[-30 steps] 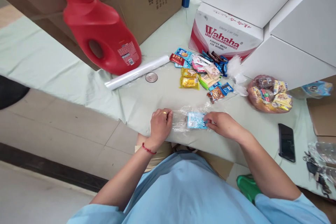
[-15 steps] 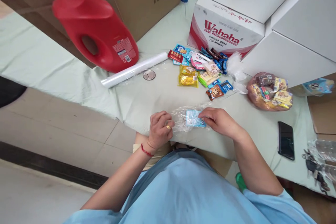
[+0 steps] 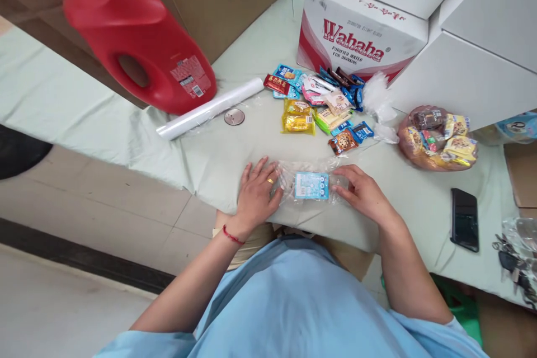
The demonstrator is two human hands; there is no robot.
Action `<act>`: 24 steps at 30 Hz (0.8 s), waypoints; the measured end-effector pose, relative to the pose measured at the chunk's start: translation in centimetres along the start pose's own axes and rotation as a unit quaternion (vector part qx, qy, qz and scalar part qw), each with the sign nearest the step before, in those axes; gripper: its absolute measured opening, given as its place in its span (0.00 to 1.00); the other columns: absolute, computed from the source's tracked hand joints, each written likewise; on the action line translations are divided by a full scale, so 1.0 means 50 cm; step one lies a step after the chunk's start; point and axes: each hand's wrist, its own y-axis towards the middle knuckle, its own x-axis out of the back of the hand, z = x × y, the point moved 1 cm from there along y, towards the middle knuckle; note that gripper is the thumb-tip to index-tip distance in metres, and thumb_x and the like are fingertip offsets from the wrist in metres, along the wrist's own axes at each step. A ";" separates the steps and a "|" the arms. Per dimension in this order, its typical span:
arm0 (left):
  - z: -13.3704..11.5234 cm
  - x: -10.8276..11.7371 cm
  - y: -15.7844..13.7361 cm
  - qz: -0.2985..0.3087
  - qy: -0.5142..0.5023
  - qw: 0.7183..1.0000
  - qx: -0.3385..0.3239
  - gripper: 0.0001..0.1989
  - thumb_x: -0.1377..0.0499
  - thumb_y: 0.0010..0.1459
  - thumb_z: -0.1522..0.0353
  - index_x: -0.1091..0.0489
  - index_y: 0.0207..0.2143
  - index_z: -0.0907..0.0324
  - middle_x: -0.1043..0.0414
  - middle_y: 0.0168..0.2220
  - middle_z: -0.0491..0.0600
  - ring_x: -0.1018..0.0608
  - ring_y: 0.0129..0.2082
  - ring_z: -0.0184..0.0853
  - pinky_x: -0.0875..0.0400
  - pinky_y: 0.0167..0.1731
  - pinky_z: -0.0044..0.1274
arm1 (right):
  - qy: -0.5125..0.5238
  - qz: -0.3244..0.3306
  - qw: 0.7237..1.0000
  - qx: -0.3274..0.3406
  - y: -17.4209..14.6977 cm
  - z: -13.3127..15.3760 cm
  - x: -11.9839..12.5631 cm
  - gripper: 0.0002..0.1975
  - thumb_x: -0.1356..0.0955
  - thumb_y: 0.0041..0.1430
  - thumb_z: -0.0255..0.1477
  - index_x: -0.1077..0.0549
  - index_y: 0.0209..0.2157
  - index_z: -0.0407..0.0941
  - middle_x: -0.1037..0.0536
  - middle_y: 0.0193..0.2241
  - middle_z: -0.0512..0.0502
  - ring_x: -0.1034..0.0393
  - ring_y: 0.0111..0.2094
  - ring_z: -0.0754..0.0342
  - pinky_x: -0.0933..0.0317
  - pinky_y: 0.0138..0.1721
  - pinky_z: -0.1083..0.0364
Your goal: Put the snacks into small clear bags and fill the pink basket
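Note:
A light blue snack packet (image 3: 311, 185) lies flat on a crinkled sheet of clear plastic film (image 3: 287, 170) near the table's front edge. My left hand (image 3: 257, 193) rests flat with its fingers spread at the film's left edge. On the other side, my right hand (image 3: 361, 190) is over the film's right end, thumb and fingers bent but apart, just right of the packet. Beyond the hands lie a yellow snack packet (image 3: 297, 117), a brown cookie packet (image 3: 344, 142) and a red packet (image 3: 277, 84) among several other wrapped snacks.
A roll of plastic film (image 3: 210, 109) and a round metal disc (image 3: 234, 117) lie at left, by a red jug (image 3: 138, 39). A Wahaha carton (image 3: 356, 39) stands behind the snacks. At right are a bowl of snacks (image 3: 436, 140), a phone (image 3: 465, 219) and keys (image 3: 509, 263).
My left hand has uncurled and spread its fingers. My right hand has come off the blue packet and moved right, leaving it uncovered. The whole view has shifted slightly.

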 end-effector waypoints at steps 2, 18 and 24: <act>0.001 0.002 0.003 0.024 0.003 1.000 0.003 0.26 0.45 0.66 0.64 0.29 0.65 0.57 0.33 0.70 0.55 0.41 0.75 0.50 0.52 0.73 0.50 | -0.006 0.020 1.000 -0.010 0.002 -0.010 -0.008 0.24 0.30 0.68 0.37 0.29 0.62 0.48 0.27 0.61 0.37 0.24 0.43 0.48 0.29 0.44 0.50; -0.005 0.007 0.019 0.112 0.025 0.993 0.016 0.38 0.48 0.61 0.66 0.43 0.74 0.58 0.47 0.76 0.54 0.45 0.77 0.49 0.62 0.75 0.53 | 0.045 0.191 0.977 0.081 -0.115 0.034 0.052 0.13 0.35 0.72 0.27 0.18 0.45 0.50 0.18 0.40 0.45 0.21 0.39 0.53 0.29 0.41 0.56; 0.014 0.011 0.018 0.147 0.041 0.988 -0.032 0.46 0.42 0.55 0.65 0.47 0.76 0.61 0.53 0.78 0.57 0.53 0.79 0.54 0.65 0.75 0.54 | 0.061 0.231 0.969 0.054 -0.143 0.081 0.136 0.14 0.32 0.72 0.34 0.20 0.54 0.53 0.15 0.44 0.44 0.19 0.42 0.49 0.26 0.43 0.53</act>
